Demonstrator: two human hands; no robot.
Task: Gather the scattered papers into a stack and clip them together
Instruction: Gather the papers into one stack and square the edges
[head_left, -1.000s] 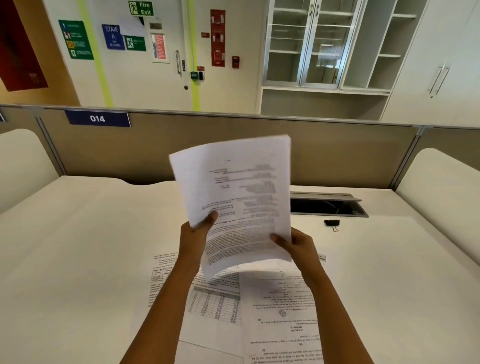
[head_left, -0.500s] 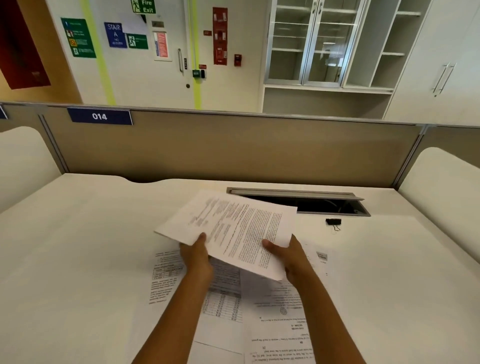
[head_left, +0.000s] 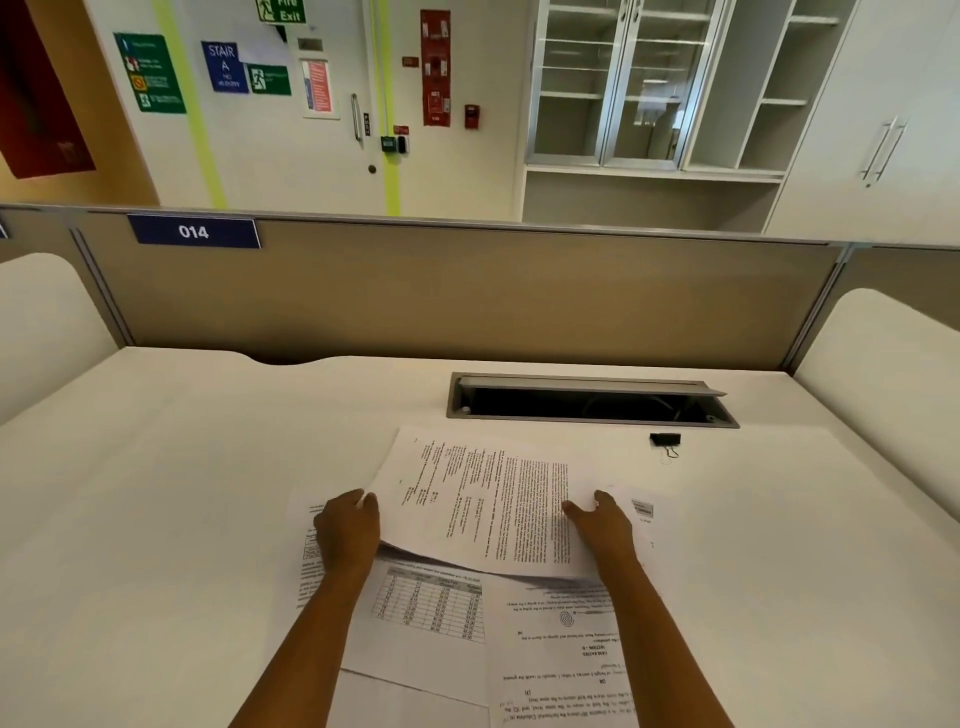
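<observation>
A printed sheet (head_left: 483, 499) lies almost flat over other papers on the white desk (head_left: 156, 493), its near edge slightly lifted. My left hand (head_left: 345, 530) grips its left edge and my right hand (head_left: 602, 525) grips its right edge. Under it lie a sheet with a table (head_left: 431, 613) and a text sheet (head_left: 561, 649) closer to me. A further sheet's corner (head_left: 641, 512) pokes out at the right. A black binder clip (head_left: 665, 441) rests on the desk, behind and to the right of the papers, apart from both hands.
An open cable slot (head_left: 592, 402) is sunk into the desk just behind the papers. A tan partition (head_left: 467, 296) with a "014" label closes off the back. White side panels (head_left: 893, 364) flank the desk.
The sheet was held upright in front of me a second ago. Both hands have lowered and turned it sideways until it lies nearly flat on the other papers.
</observation>
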